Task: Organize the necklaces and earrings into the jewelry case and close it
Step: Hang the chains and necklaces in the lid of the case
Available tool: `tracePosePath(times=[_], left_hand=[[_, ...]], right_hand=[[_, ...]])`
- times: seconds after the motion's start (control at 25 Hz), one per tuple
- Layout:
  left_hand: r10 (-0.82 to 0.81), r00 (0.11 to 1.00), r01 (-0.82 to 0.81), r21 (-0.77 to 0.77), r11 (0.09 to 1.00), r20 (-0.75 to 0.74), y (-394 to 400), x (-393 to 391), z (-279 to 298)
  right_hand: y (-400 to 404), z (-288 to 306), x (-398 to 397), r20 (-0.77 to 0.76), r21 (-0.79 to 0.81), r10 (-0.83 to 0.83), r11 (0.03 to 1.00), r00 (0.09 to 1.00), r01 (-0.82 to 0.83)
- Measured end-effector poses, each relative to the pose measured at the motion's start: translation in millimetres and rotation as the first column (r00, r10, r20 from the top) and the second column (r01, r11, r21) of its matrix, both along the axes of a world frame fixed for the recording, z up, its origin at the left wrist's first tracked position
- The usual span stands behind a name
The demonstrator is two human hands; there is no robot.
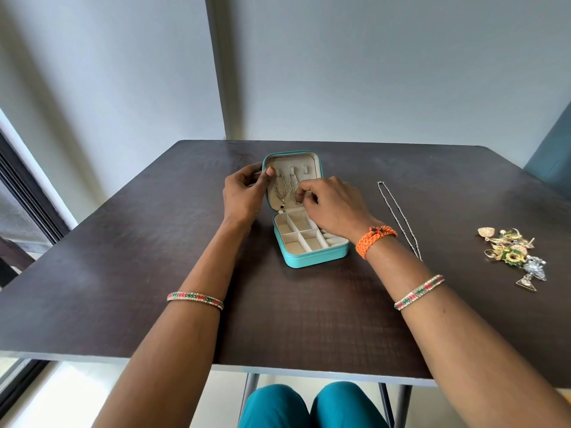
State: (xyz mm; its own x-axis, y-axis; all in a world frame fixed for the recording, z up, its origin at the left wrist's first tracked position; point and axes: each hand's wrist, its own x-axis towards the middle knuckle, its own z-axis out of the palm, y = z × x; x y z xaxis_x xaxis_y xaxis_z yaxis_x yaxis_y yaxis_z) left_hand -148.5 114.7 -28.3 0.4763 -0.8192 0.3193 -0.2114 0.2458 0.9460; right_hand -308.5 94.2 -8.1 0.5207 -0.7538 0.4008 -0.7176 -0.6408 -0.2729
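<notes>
two necklaces (287, 188) hang in the lid, right hand (332, 208) fingers pinching one.

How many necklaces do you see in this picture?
3: two hang in the open lid, the left necklace and the second necklace at the right hand; the third necklace lies on the table.

Both bare forearms stretched forward over the tabletop, left hand (244, 193) curled with its thumb raised and pressed against the open lid's edge, right hand (332, 208) bent at the wrist, fingertips pinched together around a thin chain.
</notes>
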Motion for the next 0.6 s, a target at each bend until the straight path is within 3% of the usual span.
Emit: tracePosePath(times=[0.2, 0.4, 0.6], left_hand=[[0.002, 1.0, -0.002, 0.001, 1.0, 0.001, 0.2, 0.4, 0.3], [0.004, 1.0, -0.004, 0.005, 1.0, 0.008, 1.4, -0.4, 1.6], [-0.027, 0.999, 0.028, 0.069, 0.997, -0.016, 3.9, -0.1, 2.6]], right_hand=[[2.7, 4.1, -1.5, 0.134, -0.039, -0.016, 0.999, 0.991, 0.021], [1.2, 0.4, -1.6, 0.049, 0.004, 0.023, 1.0, 0.999, -0.023], [-1.3, 10.3, -7.9, 0.299, -0.132, -0.083, 0.983, 0.951, 0.128]])
